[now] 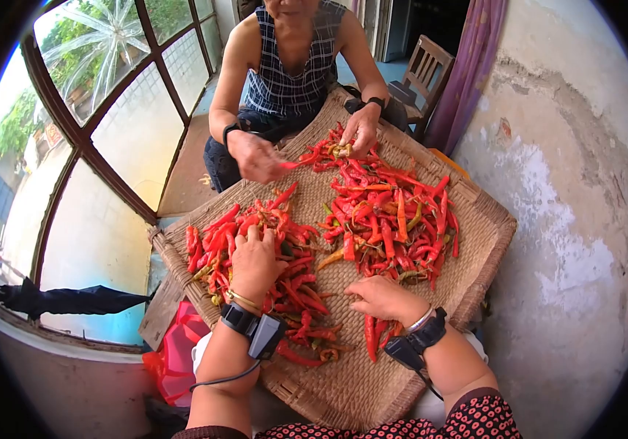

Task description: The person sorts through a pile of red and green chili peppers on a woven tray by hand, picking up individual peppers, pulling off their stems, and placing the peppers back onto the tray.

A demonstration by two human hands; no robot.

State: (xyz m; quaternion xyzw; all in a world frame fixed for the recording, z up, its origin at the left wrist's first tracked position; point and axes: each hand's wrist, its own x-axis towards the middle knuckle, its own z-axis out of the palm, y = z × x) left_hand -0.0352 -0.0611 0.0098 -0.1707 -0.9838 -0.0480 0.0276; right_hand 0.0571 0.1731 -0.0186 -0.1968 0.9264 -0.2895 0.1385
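Note:
A heap of red chili peppers (307,296) lies on the left of a woven tray (372,399). My left hand (253,265) rests on this heap with its fingers apart, touching the peppers. A second heap of chili peppers (391,219) covers the tray's right half, with some orange and greenish ones in it. Below that heap my right hand (387,298) hovers palm down, its fingers curled toward the left. Several red peppers (371,338) show from under its palm. Whether they are gripped or lie on the tray is hidden.
Across the tray sits another person (292,73), whose right hand (257,157) is motion-blurred and whose left hand (360,132) is at the peppers. A folded umbrella (83,300) and a pink bag (182,358) are at the left. A wooden chair (427,77) stands behind.

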